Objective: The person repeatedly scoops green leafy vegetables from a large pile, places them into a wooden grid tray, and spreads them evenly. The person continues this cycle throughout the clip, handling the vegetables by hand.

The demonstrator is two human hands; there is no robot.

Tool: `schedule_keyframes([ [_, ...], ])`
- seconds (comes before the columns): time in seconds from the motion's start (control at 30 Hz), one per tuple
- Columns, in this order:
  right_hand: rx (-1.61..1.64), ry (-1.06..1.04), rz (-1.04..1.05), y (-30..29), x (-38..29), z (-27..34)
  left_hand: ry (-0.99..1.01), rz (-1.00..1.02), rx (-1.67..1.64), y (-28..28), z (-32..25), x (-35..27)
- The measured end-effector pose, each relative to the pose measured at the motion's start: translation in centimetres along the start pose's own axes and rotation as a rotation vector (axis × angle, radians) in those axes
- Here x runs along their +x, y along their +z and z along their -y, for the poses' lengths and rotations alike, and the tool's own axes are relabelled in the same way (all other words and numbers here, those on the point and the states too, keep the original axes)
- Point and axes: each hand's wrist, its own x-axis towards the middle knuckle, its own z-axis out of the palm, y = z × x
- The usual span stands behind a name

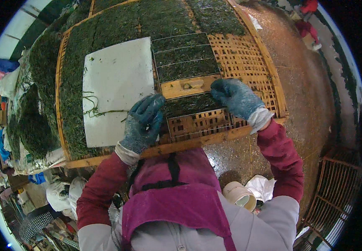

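A thin metal frame [184, 47], split by crossbars into long narrow slots, lies on a large wooden lattice tray [242, 59]. Dark green, finely shredded plant matter [187, 70] fills several slots; the nearest slot shows bare lattice. One slot holds a flat wooden block [181, 86] with a raised grip. My left hand [144, 122], in a blue coated glove, is curled at the frame's left side, beside a white board [118, 78]. My right hand [239, 98], gloved alike, has its bent fingertips at the frame's right side, by the block's end. Its grip is hidden.
More green matter [115, 28] covers the tray's far and left parts. A heap of it [36, 122] stands beyond the left rim. On the wet floor are a white bucket [240, 194] and a rusty metal rack [334, 191]. A person in red [308, 28] is at far right.
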Motion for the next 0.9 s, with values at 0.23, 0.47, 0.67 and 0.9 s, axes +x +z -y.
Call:
schedule_keyframes([
  [0.23, 0.085, 0.094, 0.254, -0.3, -0.2, 2.0, -0.11, -0.179, -0.211, -1.2, -0.2, 0.3],
  [0.47, 0.367, 0.106, -0.025, -8.1, -1.8, 3.8, -0.349, -0.345, -0.162, -8.8, -1.7, -0.3],
  [0.67, 0.018, -0.068, -0.249, -1.7, 4.3, 9.4, -0.377, -0.646, -0.49, -17.8, 6.6, -5.8],
  [0.9, 0.135, -0.294, 0.054, 14.9, 11.9, 21.2, -1.061, -0.752, 0.277, -36.8, 28.6, -18.1],
])
